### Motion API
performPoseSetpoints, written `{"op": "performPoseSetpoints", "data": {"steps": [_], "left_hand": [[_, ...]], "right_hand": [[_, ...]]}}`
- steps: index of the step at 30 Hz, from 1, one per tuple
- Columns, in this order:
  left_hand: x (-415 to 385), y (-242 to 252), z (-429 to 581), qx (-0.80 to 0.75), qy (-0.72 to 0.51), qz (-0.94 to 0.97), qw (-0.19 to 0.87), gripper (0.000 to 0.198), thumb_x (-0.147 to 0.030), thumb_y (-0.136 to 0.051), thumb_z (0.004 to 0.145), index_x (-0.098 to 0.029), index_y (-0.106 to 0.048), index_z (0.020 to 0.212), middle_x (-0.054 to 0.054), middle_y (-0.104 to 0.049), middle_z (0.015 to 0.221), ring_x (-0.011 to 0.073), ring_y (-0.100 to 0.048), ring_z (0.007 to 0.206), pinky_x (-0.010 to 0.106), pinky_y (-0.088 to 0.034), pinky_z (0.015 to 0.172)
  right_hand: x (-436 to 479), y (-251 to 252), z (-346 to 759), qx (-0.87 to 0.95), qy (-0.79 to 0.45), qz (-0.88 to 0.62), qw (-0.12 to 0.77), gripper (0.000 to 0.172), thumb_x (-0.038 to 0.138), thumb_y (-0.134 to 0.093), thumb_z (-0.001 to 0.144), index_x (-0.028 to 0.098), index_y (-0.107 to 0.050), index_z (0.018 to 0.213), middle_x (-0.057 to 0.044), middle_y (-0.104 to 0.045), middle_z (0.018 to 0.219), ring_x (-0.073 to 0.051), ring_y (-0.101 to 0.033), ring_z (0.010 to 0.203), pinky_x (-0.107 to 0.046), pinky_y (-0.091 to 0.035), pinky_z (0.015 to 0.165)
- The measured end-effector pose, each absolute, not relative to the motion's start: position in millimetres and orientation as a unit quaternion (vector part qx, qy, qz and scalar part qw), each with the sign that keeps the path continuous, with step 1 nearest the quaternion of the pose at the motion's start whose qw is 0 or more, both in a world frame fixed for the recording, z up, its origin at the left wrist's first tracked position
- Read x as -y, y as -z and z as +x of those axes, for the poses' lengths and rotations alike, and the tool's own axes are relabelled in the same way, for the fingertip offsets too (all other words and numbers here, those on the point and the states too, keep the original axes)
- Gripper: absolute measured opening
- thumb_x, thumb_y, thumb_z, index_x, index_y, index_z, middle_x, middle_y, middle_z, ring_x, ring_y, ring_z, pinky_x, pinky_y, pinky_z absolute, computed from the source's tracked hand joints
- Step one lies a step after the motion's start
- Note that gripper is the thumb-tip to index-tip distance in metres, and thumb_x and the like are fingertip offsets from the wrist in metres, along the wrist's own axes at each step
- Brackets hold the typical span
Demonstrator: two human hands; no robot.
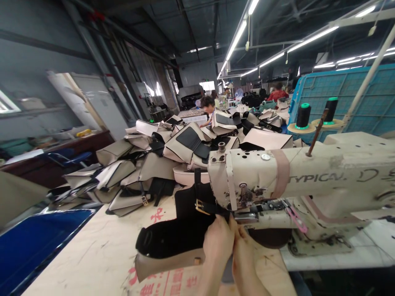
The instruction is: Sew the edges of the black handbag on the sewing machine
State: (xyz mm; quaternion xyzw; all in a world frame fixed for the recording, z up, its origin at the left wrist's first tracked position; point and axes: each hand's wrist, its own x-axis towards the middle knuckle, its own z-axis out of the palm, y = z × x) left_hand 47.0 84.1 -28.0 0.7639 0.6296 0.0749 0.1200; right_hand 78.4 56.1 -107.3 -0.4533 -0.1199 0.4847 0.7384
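A black and beige handbag (182,232) lies on the wooden table at the sewing machine (311,172), its black side up. My left hand (218,236) is closed on the bag's edge, just below the machine's needle area. Close against it, my right hand (243,246) pinches the same edge by the narrow lower arm. A black strap with a gold buckle (202,206) runs from the bag toward the machine head. Both hands cover the exact spot gripped, and the needle is hard to make out.
Beige and black handbags (154,168) are heaped behind the bag. Two black thread spools (303,116) stand above the machine. A blue bin (40,246) is at lower left, a blue mesh crate (345,96) at right. Farther back, a person (208,107) is bent over.
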Motion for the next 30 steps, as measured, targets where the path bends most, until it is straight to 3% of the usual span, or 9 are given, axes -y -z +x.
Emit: {"op": "performPoseSetpoints", "data": {"steps": [5,10,17,21,30], "left_hand": [[-83.2,40.1,36.9,-0.648,-0.097,0.727,0.205,0.055,-0.049,-0.017,0.088,-0.015,-0.06,0.088,0.014,-0.066,0.086,0.0255,-0.062,0.085,0.03,-0.043,0.066],[-86.7,52.7,37.0,-0.629,-0.149,0.719,0.256,0.056,-0.055,-0.019,0.086,-0.016,-0.057,0.099,0.012,-0.066,0.083,0.0266,-0.062,0.083,0.031,-0.043,0.066],[-102.0,75.3,29.0,-0.578,-0.314,0.646,0.388,0.044,-0.054,-0.038,0.081,-0.015,-0.059,0.081,0.006,-0.067,0.078,0.0209,-0.062,0.079,0.025,-0.044,0.068],[-109.4,79.5,27.4,-0.578,-0.333,0.64,0.382,0.034,-0.048,-0.048,0.078,-0.017,-0.061,0.083,0.006,-0.068,0.082,0.0218,-0.062,0.081,0.026,-0.044,0.068],[-109.2,71.4,27.7,-0.573,-0.313,0.657,0.378,0.03,-0.043,-0.047,0.08,-0.017,-0.06,0.076,0.006,-0.067,0.079,0.0216,-0.062,0.082,0.025,-0.043,0.068]], "right_hand": [[-54.5,107.5,79.6,0.1,-0.492,-0.446,0.741,0.039,0.055,-0.06,0.067,0.017,-0.055,0.068,0.001,-0.059,0.064,-0.013,-0.052,0.059,-0.021,-0.039,0.051],[-54.5,110.2,84.4,0.104,-0.491,-0.457,0.735,0.038,0.055,-0.06,0.067,0.017,-0.058,0.068,-0.001,-0.061,0.064,-0.016,-0.054,0.06,-0.022,-0.04,0.052],[-55.8,106.6,80.0,0.076,-0.505,-0.441,0.738,0.041,0.058,-0.06,0.066,0.017,-0.058,0.072,-0.003,-0.063,0.071,-0.017,-0.057,0.068,-0.024,-0.044,0.058],[-58.4,104.4,77.2,0.053,-0.505,-0.433,0.745,0.041,0.057,-0.061,0.066,0.017,-0.059,0.074,-0.004,-0.064,0.074,-0.017,-0.057,0.068,-0.024,-0.045,0.058],[-58.6,105.2,81.0,0.073,-0.503,-0.431,0.746,0.041,0.057,-0.062,0.064,0.017,-0.058,0.071,-0.002,-0.064,0.07,-0.016,-0.056,0.064,-0.024,-0.044,0.057]]}}
